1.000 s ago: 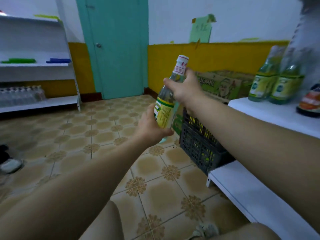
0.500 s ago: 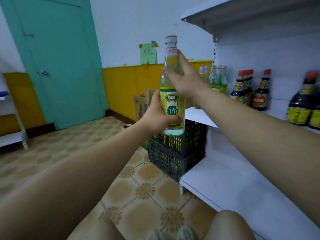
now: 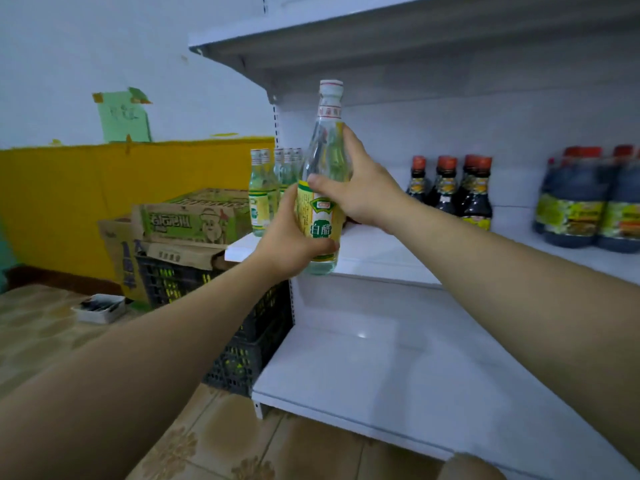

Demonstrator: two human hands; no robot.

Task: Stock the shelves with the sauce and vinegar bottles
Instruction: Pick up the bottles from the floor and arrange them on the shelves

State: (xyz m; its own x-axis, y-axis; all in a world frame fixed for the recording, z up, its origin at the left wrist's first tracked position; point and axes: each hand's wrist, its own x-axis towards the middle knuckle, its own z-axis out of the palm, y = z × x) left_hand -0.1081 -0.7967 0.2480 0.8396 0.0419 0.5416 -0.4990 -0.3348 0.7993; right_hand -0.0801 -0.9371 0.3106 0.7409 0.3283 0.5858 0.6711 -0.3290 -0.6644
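A clear vinegar bottle (image 3: 323, 188) with a yellow-green label and white cap is held upright in both hands, in front of the middle shelf (image 3: 381, 249) edge. The left hand (image 3: 289, 240), reaching in from seven o'clock, wraps the lower label. The right hand (image 3: 360, 188), reaching in from four o'clock, grips the bottle's shoulder, thumb across the front. Both forearms are outstretched. At ten o'clock of the bottle, matching vinegar bottles (image 3: 268, 188) stand on the shelf; at three o'clock, dark sauce bottles (image 3: 450, 192).
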